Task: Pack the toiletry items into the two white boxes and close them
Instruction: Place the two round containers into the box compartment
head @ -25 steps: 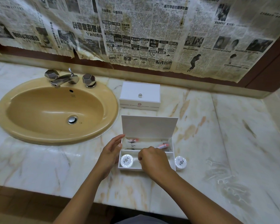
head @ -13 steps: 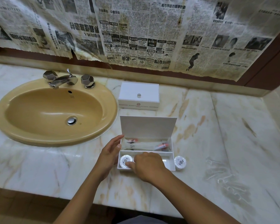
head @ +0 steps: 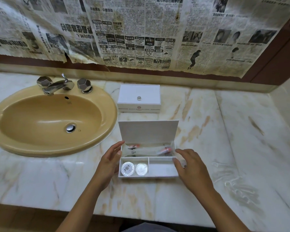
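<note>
Marble counter (head: 208,131) carries everything; landmark is the open white box (head: 147,174) near its front edge. Newspaper sheets (head: 141,30) cover the wall well behind the box. Tan oval sink (head: 15,131) sits left of the box, with a chrome faucet (head: 57,85) at its far rim. A second white box (head: 139,97), lid down with a small clear knob on top, stands just behind the open box, apart from it. Open box: lid (head: 148,132) raised upright at the back; rear long compartment holds clear-wrapped items with orange-red parts (head: 165,150); front left compartment holds two round foil-wrapped pieces (head: 128,168) side by side; front right compartment shows only its floor. Left hand (head: 109,162) is at the box's left wall, fingers straight and spread, fingertips at the rear left corner; contact with the wall cannot be confirmed. Right hand (head: 192,168) is at the box's right wall, fingers loosely bent; something small and blurred shows at its fingertips, and whether it is pinched cannot be told.
</note>
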`<action>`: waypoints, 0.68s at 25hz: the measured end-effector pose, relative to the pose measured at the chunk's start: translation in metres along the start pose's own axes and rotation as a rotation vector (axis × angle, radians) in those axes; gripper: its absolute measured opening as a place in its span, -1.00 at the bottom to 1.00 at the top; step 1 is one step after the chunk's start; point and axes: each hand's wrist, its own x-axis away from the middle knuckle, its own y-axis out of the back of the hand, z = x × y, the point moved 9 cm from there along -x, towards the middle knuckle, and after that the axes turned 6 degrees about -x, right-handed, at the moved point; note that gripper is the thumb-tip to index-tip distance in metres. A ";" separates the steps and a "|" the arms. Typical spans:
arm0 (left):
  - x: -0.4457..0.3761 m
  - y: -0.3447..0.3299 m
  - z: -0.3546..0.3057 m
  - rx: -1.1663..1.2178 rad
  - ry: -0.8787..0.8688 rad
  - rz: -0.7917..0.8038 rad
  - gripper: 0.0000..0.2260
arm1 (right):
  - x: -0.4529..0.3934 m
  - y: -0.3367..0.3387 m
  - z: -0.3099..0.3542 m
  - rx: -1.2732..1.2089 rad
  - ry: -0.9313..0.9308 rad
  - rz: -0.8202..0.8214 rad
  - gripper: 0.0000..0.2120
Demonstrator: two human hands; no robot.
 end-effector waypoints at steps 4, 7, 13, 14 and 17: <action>-0.001 0.000 0.002 0.001 0.014 -0.003 -0.72 | 0.003 -0.001 -0.025 0.012 -0.108 0.049 -0.67; -0.002 -0.001 0.001 0.005 0.026 -0.008 -0.71 | 0.001 0.001 -0.026 -0.022 -0.101 0.037 -0.68; -0.003 0.001 0.004 -0.019 0.017 -0.008 -0.72 | 0.008 -0.012 -0.044 0.056 -0.151 0.121 -0.64; -0.003 0.001 0.003 -0.014 0.017 -0.002 -0.73 | 0.008 -0.013 -0.045 0.065 -0.150 0.123 -0.64; -0.002 0.000 0.003 -0.005 0.025 -0.001 -0.73 | 0.007 -0.014 -0.045 0.042 -0.148 0.118 -0.61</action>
